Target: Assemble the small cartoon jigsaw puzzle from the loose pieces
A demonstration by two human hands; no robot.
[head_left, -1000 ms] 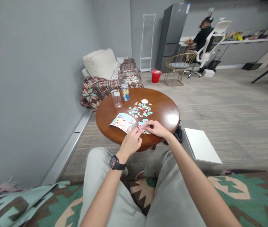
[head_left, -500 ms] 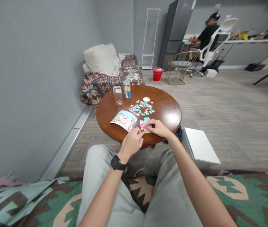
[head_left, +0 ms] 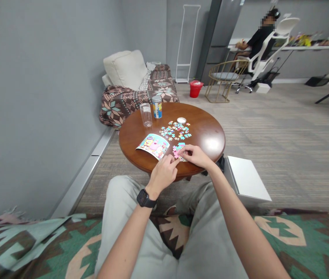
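Observation:
A partly joined jigsaw puzzle (head_left: 176,152) in pink and turquoise lies near the round table's front edge, partly hidden by my hands. My right hand (head_left: 197,156) reaches over it from the right, thumb and fingertips pinched at a puzzle piece that they mostly cover. From the lower left, my left hand (head_left: 165,170) touches the puzzle's near edge with its index finger stretched out; the other fingers are loosely bent. Just left lies a curled picture sheet (head_left: 153,145) with cartoon figures. Loose puzzle pieces (head_left: 176,130) are scattered beyond the puzzle.
On the brown table (head_left: 132,135) stand a clear glass (head_left: 146,115) and a printed tin (head_left: 157,107), with a round lid (head_left: 181,120) beside the loose pieces. A white box (head_left: 248,176) is at the table's right. Farther off, a person (head_left: 261,40) sits at a counter.
The view has shifted slightly, so the surroundings sit a little differently. Both hands stay at the joined puzzle in nearly the same pose.

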